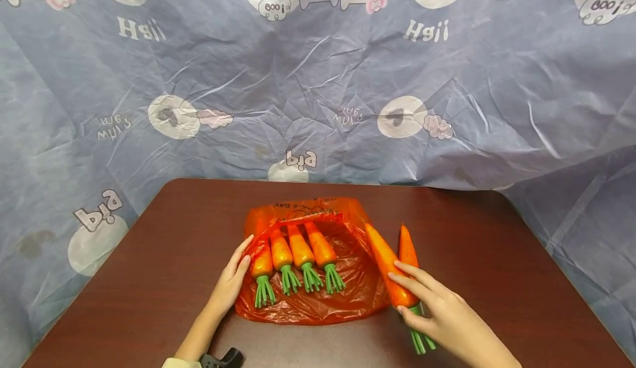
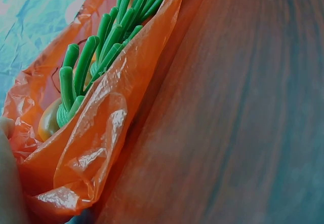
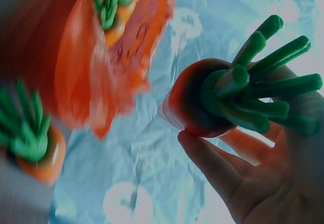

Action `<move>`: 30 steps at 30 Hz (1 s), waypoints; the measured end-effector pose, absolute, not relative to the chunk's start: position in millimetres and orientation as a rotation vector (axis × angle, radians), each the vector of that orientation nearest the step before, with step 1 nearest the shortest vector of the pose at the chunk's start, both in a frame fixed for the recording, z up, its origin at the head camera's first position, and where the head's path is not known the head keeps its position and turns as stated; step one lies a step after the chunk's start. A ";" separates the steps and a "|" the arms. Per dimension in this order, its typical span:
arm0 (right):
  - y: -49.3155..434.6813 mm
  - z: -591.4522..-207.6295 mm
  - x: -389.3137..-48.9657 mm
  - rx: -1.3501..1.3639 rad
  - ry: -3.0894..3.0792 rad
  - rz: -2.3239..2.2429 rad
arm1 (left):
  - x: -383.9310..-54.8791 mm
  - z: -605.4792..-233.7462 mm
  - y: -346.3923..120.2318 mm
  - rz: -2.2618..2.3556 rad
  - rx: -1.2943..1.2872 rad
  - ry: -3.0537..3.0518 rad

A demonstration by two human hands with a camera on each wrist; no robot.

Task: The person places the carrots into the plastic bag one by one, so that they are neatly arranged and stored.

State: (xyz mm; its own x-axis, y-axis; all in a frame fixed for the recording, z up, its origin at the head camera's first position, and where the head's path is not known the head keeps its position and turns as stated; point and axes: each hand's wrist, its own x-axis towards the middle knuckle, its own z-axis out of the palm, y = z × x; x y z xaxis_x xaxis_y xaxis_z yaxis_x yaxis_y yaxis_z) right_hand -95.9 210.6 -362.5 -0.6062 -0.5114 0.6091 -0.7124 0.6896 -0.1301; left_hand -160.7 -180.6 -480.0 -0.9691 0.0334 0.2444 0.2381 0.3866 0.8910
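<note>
In the head view my left hand (image 1: 230, 280) holds the left edge of a red plastic bag (image 1: 348, 302) that lies with its mouth toward me. Several carrots (image 1: 281, 253) with green stalks lie side by side in it, tips inward. To the right of the bag, my right hand (image 1: 437, 307) grips a carrot (image 1: 385, 260) between thumb and fingers, its tip by the bag's right edge. Another carrot (image 1: 407, 249) shows partly behind the held one. The right wrist view shows the held carrot (image 3: 195, 102) from its stalk end, fingers around its far side.
A dark brown wooden table (image 1: 174, 246) carries everything. Behind it hangs a wrinkled blue-grey cloth (image 1: 308, 81) with printed cartoons. A black wrist strap (image 1: 223, 358) is on my left wrist.
</note>
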 end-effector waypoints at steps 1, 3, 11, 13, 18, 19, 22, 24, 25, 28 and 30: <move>206.9 -363.9 -95.0 0.957 -2.364 0.499 | -160.2 -480.7 -180.3 -1.625 -0.239 -2.461; 200.0 -366.4 -93.6 0.975 -2.392 0.499 | -159.7 -481.6 -179.7 -1.631 -0.233 -2.462; 175.3 -378.8 -103.6 0.978 -2.573 0.445 | -158.4 -481.7 -178.3 -1.626 -0.236 -2.469; 169.5 -381.5 -109.8 0.976 -2.629 0.448 | -158.5 -481.0 -178.3 -1.638 -0.238 -2.454; 155.7 -387.7 -128.3 0.929 -2.746 0.414 | -160.2 -478.1 -178.1 -1.665 -0.260 -2.424; 153.1 -389.1 -132.1 0.926 -2.756 0.405 | -160.5 -477.9 -178.2 -1.663 -0.261 -2.426; 146.1 -392.6 -143.3 0.924 -2.774 0.358 | -160.8 -478.1 -178.5 -1.669 -0.257 -2.425; 141.7 -395.7 -150.1 0.923 -2.784 0.328 | -160.6 -478.6 -178.7 -1.676 -0.255 -2.421; 139.6 -397.3 -153.1 0.919 -2.789 0.316 | -160.5 -479.1 -178.9 -1.679 -0.257 -2.420; 133.0 -402.6 -161.4 0.901 -2.796 0.296 | -160.5 -479.8 -179.4 -1.681 -0.258 -2.418; 128.5 -406.3 -166.6 0.885 -2.792 0.298 | -160.8 -479.9 -179.9 -1.677 -0.256 -2.417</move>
State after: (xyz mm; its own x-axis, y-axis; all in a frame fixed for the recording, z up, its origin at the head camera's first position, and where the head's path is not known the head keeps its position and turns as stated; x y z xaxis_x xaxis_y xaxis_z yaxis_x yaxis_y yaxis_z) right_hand -166.6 128.5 -406.3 -0.8016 -0.5446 0.2465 -0.5844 0.8008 -0.1313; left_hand -160.8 -179.9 -479.9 -0.9675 0.0347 0.2506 0.2469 0.3456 0.9053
